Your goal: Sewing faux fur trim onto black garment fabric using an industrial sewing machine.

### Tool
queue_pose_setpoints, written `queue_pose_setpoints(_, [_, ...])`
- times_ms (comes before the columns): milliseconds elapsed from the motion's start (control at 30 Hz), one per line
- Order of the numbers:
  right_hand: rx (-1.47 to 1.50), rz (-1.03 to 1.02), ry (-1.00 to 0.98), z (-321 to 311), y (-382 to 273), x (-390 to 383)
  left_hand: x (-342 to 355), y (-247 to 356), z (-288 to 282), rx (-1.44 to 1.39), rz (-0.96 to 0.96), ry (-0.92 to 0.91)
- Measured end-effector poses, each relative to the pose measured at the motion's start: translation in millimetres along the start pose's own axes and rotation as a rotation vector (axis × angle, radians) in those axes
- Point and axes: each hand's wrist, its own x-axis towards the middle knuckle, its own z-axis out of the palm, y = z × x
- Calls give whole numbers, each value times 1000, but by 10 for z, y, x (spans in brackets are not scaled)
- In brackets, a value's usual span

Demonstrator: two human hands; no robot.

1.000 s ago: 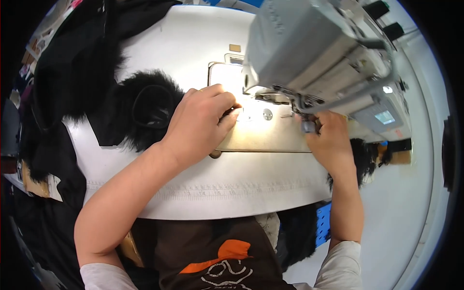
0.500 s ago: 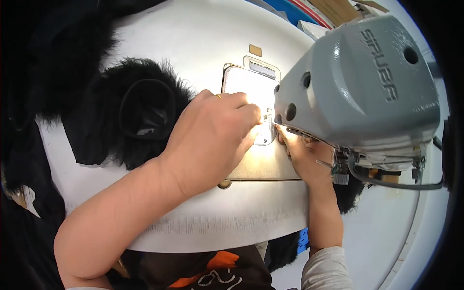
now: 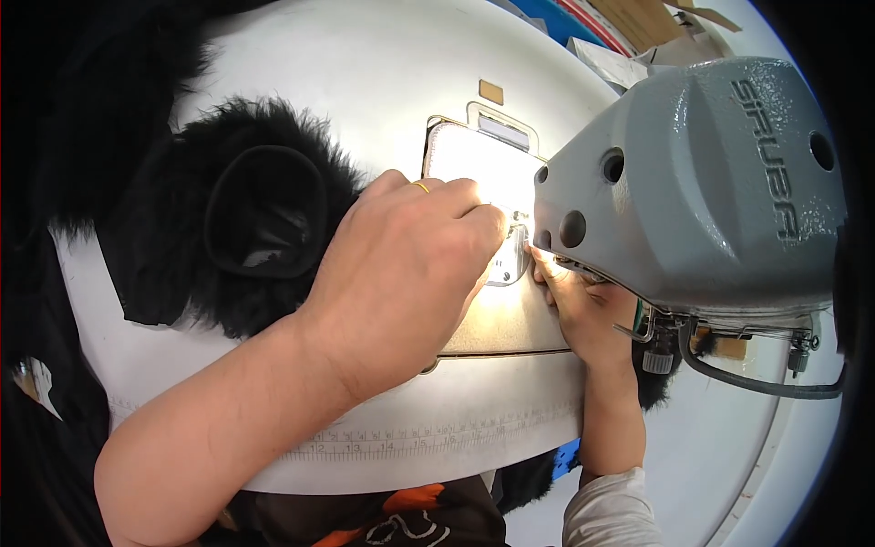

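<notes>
My left hand (image 3: 410,264), a ring on one finger, has its fingers bent and closed at the lit needle area of a grey sewing machine (image 3: 693,182); what they grip is hidden. Under the machine head, my right hand (image 3: 583,314) reaches to the metal needle plate (image 3: 506,269), fingers curled together and partly covered; I cannot make out what is in them. Left of my left hand lies a black furry piece (image 3: 205,182) with a dark oval insert (image 3: 264,210).
The white table (image 3: 328,64) has a printed ruler along its near edge. More black fur and fabric (image 3: 91,109) covers the left side. Cardboard and packets (image 3: 629,27) sit behind the machine; a blue perforated surface (image 3: 567,456) shows below the table's right.
My right hand has moved from a knob on the machine's right to beside the needle area. The view has shifted, so the machine head now fills the right side.
</notes>
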Motion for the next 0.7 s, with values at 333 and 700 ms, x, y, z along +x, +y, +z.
queue_pose_setpoints(333, [59,-31,-55,0,-111,21,-38,-71,-22,1,3,66])
queue_pose_setpoints(700, [91,-70,-92,35,-278,90,-56,-93,-64,-11,6,75])
